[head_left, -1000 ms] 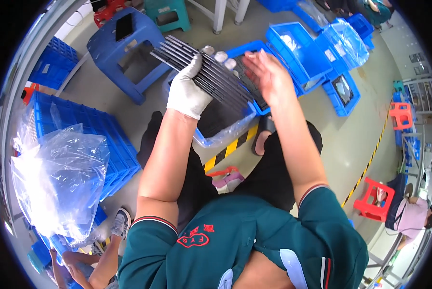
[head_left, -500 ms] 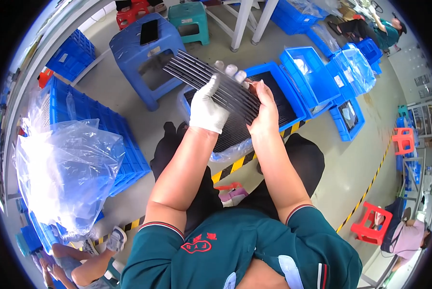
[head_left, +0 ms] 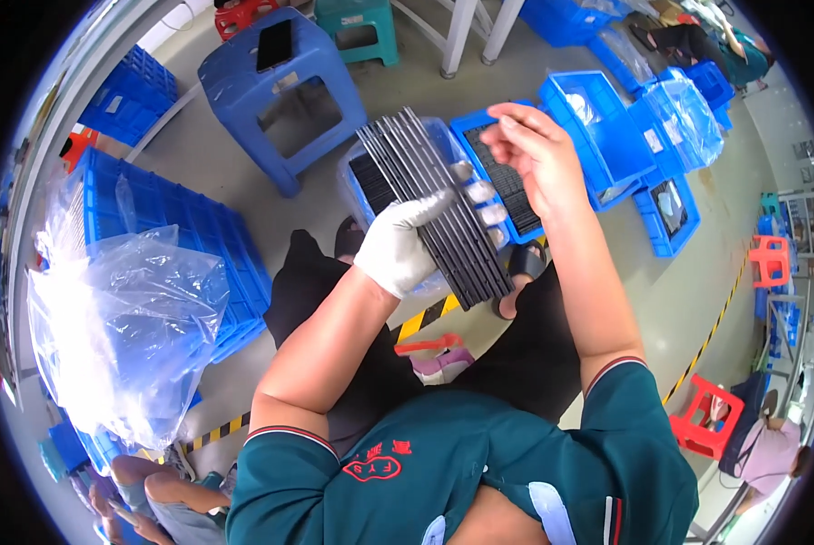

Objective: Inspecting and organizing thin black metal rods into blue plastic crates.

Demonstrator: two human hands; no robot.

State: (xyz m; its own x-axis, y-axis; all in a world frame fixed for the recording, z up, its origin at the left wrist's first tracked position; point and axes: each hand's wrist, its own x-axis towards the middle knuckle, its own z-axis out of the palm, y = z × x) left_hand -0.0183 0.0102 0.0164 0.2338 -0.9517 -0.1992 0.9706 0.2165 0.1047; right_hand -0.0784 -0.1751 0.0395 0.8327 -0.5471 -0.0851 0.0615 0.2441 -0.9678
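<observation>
My left hand (head_left: pixel 396 250), in a white glove, grips a row of long black strips (head_left: pixel 461 250) side by side, thumb over the top and fingertips curled round the far edge. The strips slant from upper left to lower right over my lap. My right hand (head_left: pixel 545 162) is bare and raised apart from them, its fingers bent and spaced, with nothing seen in it. Beneath it stands a blue crate (head_left: pixel 461 121) holding dark strips. To its left is a plastic-lined blue crate (head_left: pixel 360 202), also with black strips, partly hidden by the bundle.
A blue stool (head_left: pixel 234 77) with a black phone (head_left: pixel 276 45) stands ahead on the left. Stacked blue crates (head_left: pixel 175 241) and a clear plastic bag (head_left: pixel 134 331) are at my left. More blue bins (head_left: pixel 606 136) stand at right. Other people sit around the edges.
My right hand has let go of the strips and moved up and right. The left hand has turned the bundle steeper and shifted it right, uncovering both crates.
</observation>
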